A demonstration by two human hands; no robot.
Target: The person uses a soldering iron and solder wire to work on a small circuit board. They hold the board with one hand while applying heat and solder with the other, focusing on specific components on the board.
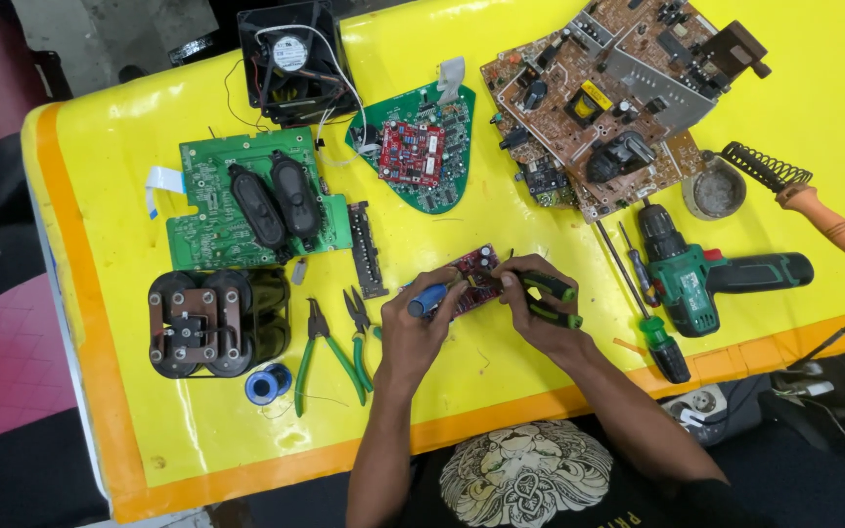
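I am working on the small red circuit board (476, 279) at the near middle of the yellow desk (540, 205). My left hand (421, 328) grips a blue-handled tool (429, 298); my right hand (535, 308) grips black-and-green pliers (552, 298) at the board's right edge. Next comes a steady, careful touch.

Both bare forearms reach forward from the body, converging; the left hand (421, 315) has its fingers curled in a closed grip, the right hand (530, 305) likewise clenched, knuckles up, hands almost touching
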